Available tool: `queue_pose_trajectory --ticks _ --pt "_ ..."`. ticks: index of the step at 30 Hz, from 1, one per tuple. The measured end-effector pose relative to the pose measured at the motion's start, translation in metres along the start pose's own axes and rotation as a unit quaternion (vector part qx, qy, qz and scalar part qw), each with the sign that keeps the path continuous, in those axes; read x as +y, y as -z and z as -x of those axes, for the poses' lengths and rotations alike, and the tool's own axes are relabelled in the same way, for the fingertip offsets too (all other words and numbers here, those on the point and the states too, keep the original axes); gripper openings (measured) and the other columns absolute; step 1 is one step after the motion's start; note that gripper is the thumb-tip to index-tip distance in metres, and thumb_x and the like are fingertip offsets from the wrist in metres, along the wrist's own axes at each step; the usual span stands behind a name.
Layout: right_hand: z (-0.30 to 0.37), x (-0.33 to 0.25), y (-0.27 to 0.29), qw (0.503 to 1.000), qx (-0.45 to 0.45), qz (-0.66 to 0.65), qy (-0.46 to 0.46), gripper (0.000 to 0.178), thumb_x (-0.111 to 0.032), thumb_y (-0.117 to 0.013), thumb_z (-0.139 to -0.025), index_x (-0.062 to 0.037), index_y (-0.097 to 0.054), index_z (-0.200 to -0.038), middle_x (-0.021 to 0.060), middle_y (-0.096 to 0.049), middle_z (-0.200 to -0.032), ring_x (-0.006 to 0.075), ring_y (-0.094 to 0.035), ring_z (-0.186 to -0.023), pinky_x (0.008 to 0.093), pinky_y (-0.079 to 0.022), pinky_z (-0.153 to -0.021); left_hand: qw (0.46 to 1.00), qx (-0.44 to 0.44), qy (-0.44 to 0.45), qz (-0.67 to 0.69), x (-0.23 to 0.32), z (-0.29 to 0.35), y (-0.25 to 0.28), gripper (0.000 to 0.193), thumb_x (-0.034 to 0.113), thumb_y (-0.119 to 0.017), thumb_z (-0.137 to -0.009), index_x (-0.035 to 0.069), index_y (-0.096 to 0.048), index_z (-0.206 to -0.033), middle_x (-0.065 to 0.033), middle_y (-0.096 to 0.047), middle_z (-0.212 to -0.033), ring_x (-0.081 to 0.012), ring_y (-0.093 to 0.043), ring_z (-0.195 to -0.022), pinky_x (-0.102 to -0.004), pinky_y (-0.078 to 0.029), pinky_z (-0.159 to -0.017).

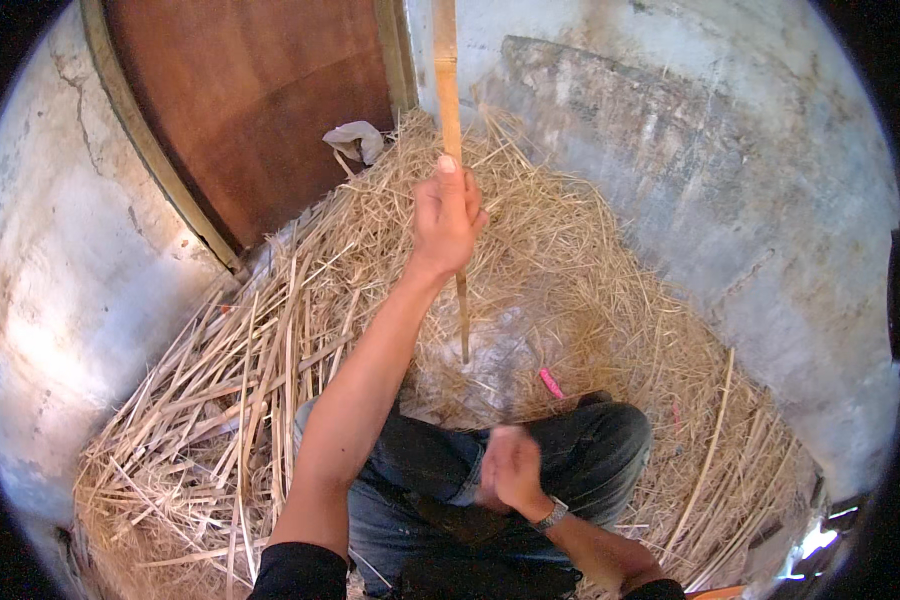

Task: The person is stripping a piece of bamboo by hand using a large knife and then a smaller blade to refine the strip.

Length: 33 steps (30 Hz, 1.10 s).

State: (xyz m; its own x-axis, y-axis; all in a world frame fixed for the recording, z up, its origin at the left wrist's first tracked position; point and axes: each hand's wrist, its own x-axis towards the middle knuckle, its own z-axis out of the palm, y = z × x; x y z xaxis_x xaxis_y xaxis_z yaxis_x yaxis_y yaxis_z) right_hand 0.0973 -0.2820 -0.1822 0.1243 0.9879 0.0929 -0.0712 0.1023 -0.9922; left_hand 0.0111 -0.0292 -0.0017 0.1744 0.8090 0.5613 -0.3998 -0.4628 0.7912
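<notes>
My left hand (448, 218) is closed round a long bamboo strip (448, 100), thumb pointing up along it. The strip stands nearly upright, its top running out of the picture and its darker lower end near a pale patch of floor (505, 355). My right hand (511, 468), with a metal-banded watch (550, 514) on the wrist, is curled and blurred over my lap. A dark, smeared shape rises from its fist; I cannot make out what it is. Just beyond my right knee lies a small pink cylinder (551, 383).
Shavings (560, 240) are heaped ahead and to the right. Many split bamboo strips (260, 370) pile up on the left. A brown door (260, 100) stands at the far left, with a crumpled white bag (358, 140) beside it. Stained walls (730, 170) close in both sides.
</notes>
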Motion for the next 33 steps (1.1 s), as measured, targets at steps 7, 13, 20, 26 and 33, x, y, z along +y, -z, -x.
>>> queue_pose_trajectory --ticks 7,13,20,26,33 --pt "-0.026 -0.067 0.030 0.847 -0.043 -0.258 -0.464 0.046 -0.056 -0.047 -0.099 -0.0114 -0.049 -0.086 -0.0029 -0.038 -0.056 0.0099 -0.037 -0.042 0.0286 -0.037 -0.041 1.000 0.003 0.029 0.004 -0.004 0.005 -0.001 0.059 0.062 -0.032 -0.100 0.015 -0.030 -0.064 0.0066 -0.023 -0.054 -0.0061 -0.020 -0.045 -0.0236 -0.019 -0.041" --pt "-0.033 -0.097 0.017 0.975 0.019 -0.215 -0.056 0.050 -0.054 -0.037 -0.103 -0.0074 -0.051 -0.091 0.0014 -0.044 -0.057 0.0133 -0.041 -0.042 0.0270 -0.036 -0.040 1.000 0.007 0.008 0.014 -0.005 -0.006 0.011 0.057 0.054 -0.033 -0.104 0.013 -0.036 -0.063 0.0062 -0.028 -0.055 -0.0055 -0.026 -0.047 -0.0237 -0.024 -0.044" --pt "-0.011 0.071 0.001 0.848 -0.015 -0.134 -0.512 0.049 -0.056 -0.054 -0.095 -0.0103 -0.050 -0.078 -0.0005 -0.042 -0.053 0.0126 -0.044 -0.040 0.0299 -0.041 -0.040 0.999 0.022 0.022 0.023 -0.007 -0.013 0.028 0.058 0.055 -0.035 -0.103 0.013 -0.035 -0.063 0.0063 -0.028 -0.054 -0.0056 -0.026 -0.046 -0.0239 -0.023 -0.043" --pt "-0.034 -0.006 -0.001 0.905 0.016 -0.148 -0.399 0.054 -0.062 -0.056 -0.092 -0.0114 -0.047 -0.078 -0.0022 -0.039 -0.054 0.0112 -0.040 -0.041 0.0291 -0.038 -0.038 0.998 0.056 0.026 -0.001 0.002 -0.003 0.034 0.058 0.055 -0.036 -0.103 0.014 -0.034 -0.063 0.0066 -0.027 -0.054 -0.0051 -0.024 -0.046 -0.0237 -0.021 -0.043" --pt "-0.032 -0.008 -0.016 0.991 0.018 -0.115 -0.065 0.044 -0.041 -0.046 -0.104 -0.0090 -0.042 -0.073 -0.0016 -0.041 -0.053 0.0095 -0.043 -0.040 0.0262 -0.036 -0.036 0.997 0.080 0.000 0.011 -0.001 -0.016 0.053 0.059 0.058 -0.036 -0.102 0.015 -0.031 -0.062 0.0066 -0.026 -0.053 -0.0056 -0.021 -0.044 -0.0237 -0.019 -0.042"
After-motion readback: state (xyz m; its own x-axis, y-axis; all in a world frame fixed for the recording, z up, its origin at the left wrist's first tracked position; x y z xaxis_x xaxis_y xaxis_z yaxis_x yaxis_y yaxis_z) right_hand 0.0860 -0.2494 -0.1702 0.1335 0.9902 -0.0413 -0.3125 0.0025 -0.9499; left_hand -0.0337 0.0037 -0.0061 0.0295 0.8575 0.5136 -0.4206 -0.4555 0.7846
